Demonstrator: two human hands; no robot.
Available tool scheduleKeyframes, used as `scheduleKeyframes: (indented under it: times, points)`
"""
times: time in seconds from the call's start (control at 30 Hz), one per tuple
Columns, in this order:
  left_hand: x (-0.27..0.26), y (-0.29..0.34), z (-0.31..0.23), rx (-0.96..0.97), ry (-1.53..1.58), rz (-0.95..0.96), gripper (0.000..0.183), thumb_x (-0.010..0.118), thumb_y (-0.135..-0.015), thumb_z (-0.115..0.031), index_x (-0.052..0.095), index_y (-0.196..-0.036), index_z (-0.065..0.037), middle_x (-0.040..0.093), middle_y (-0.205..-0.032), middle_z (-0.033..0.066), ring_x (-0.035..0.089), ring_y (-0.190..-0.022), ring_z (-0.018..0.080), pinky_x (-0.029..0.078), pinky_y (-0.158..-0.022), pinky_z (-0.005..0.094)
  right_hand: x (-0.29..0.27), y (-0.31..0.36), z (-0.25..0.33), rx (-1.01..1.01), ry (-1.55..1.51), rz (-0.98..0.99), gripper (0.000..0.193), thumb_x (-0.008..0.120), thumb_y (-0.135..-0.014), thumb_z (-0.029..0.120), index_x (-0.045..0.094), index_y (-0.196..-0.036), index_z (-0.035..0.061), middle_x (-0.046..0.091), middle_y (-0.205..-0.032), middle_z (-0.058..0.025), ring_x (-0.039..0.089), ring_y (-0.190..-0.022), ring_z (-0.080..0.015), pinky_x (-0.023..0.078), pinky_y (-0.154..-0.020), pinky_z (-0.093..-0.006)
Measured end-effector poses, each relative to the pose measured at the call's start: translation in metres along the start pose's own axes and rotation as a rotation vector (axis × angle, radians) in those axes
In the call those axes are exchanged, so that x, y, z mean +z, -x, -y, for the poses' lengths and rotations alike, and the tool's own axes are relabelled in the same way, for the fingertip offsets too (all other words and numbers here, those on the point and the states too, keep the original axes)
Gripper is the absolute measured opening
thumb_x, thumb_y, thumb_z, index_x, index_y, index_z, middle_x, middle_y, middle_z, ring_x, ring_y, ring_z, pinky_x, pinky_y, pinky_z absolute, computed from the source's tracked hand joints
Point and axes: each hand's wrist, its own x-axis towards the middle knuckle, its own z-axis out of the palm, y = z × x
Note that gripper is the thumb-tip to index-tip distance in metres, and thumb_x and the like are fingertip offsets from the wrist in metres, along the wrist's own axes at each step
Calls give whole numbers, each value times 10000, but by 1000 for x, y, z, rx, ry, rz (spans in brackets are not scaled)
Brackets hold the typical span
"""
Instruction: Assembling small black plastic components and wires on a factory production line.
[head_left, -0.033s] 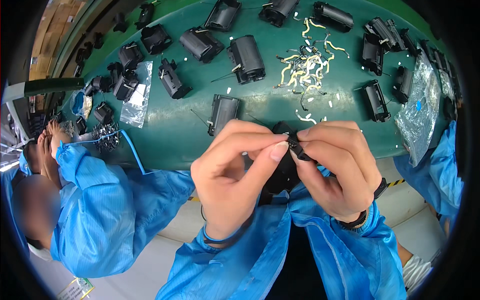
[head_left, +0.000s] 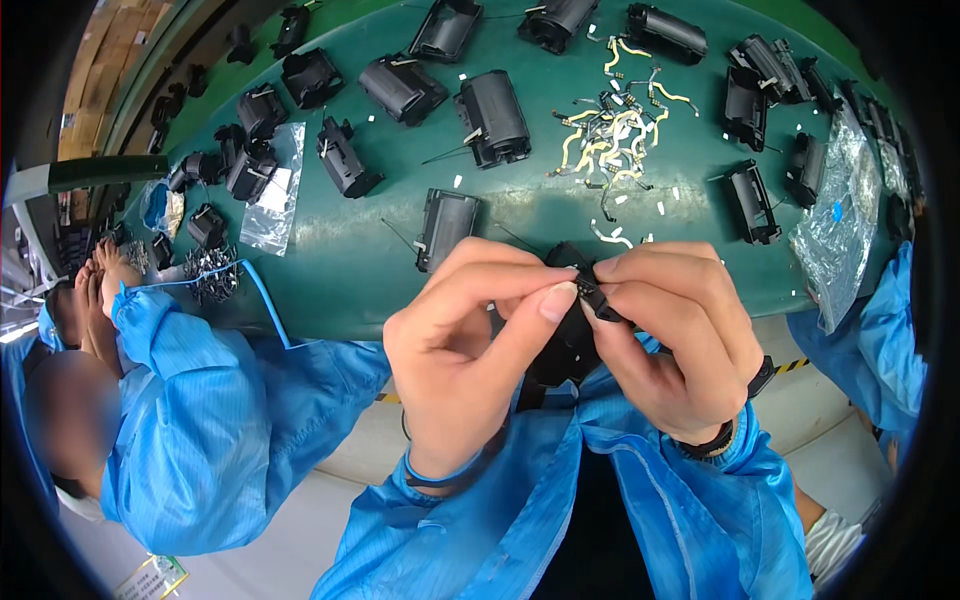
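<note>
In front of my chest, a black plastic housing is held between both hands at the near edge of the table. My left hand pinches with thumb and forefinger at the housing's top end; whether a small part is between those fingertips is hidden. Closed on the other side of that end, my right hand grips a narrow black projecting piece of the housing. Just beyond my left hand lies another black housing with a thin wire sticking out.
Loose yellow and white cables lie heaped on the green table. Several black housings are spread around them. Clear plastic bags lie at right and left. A co-worker in a blue sleeve sits at left beside a metal-parts pile.
</note>
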Motion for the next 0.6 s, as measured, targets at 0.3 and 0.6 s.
scheduleKeyframes:
  times: [0.3, 0.6]
  points:
    - [-3, -8, 2, -131, 210, 70, 122, 695, -914, 82, 721, -1033, 70, 663, -989, 95, 589, -863, 108, 462, -762, 245, 1, 0, -1, -36, 23, -19, 339, 812, -626, -89, 697, -944, -60, 696, -974, -181, 694, -797, -327, 582, -681, -380]
    - [-7, -8, 1, -150, 223, 92, 145, 712, -888, 95, 725, -1029, 69, 660, -982, 78, 579, -867, 99, 450, -764, 237, -1, -1, 0, -8, 6, 7, 364, 821, -599, -77, 703, -944, -66, 703, -992, -192, 695, -799, -329, 581, -683, -381]
